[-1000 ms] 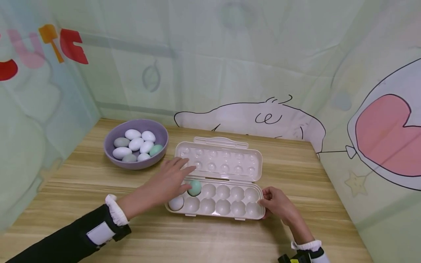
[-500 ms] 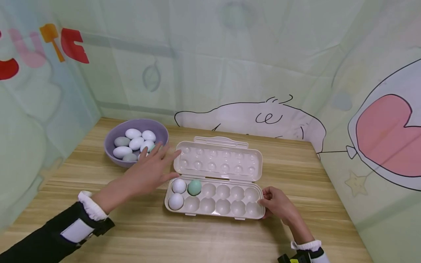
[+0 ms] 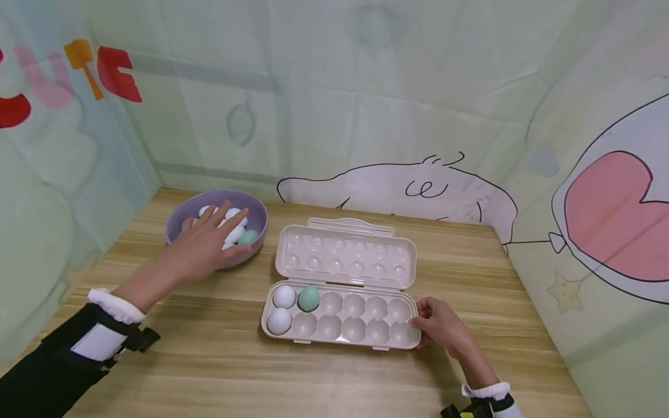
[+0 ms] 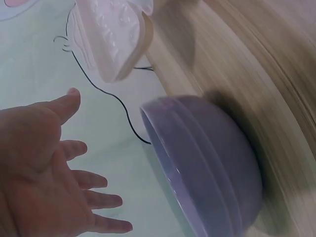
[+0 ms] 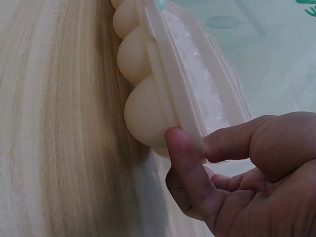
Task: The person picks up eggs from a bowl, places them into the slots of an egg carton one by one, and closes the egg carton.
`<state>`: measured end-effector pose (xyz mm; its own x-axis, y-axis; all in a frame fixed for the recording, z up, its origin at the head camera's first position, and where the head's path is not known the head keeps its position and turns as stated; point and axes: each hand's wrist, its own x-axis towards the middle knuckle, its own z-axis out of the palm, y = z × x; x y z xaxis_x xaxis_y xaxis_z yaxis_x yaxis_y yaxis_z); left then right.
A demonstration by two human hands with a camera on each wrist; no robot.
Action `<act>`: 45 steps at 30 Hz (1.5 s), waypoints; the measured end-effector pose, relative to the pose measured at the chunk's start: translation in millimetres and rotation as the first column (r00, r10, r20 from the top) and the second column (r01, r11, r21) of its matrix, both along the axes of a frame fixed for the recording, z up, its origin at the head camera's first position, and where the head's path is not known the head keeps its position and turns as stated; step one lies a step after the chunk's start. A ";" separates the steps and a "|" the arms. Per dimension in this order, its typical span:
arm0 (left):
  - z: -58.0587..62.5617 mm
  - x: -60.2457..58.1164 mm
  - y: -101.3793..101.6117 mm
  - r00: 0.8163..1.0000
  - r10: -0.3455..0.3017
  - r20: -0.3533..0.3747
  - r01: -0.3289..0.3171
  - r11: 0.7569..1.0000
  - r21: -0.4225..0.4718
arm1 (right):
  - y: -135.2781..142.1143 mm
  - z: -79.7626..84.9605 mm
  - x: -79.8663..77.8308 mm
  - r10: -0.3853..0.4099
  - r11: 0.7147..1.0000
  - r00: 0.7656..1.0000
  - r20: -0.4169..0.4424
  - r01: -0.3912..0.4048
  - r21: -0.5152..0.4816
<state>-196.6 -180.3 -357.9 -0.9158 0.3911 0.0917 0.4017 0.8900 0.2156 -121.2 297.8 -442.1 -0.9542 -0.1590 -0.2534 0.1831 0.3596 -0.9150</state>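
My left hand (image 3: 201, 247) hovers over the purple bowl (image 3: 255, 209), fingers spread and holding nothing; the left wrist view shows the bare palm above the bowl's rim. White eggs (image 3: 234, 234) and a green egg (image 3: 248, 238) show past the fingers, while the hand covers the others. In the open egg carton (image 3: 341, 342), two white eggs (image 3: 279, 321) fill the left end and a green egg (image 3: 309, 299) sits beside the back one. My right hand (image 3: 444, 326) pinches the carton's right end between thumb and fingers, seen close up in the right wrist view.
The carton's lid (image 3: 347, 255) lies folded back toward the rear of the wooden table (image 3: 324, 383). Printed cloth walls (image 3: 334, 116) stand behind the table and at both sides.
My left hand has let go of a white egg in the carton's back left cup and moved left to above the bowl. The right hand stays on the carton's end.
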 end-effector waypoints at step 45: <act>-33.1 -99.8 18.1 0.955 -0.137 0.262 0.151 0.988 -0.034 | -1.1 3.6 4.5 -0.008 1.000 1.000 0.001 0.008 0.010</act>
<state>-296.4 -162.2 -391.0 -0.8390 0.5185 -0.1651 0.4635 0.8399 0.2826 -116.8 296.6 -438.5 -0.9552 -0.1491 -0.2559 0.1867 0.3676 -0.9111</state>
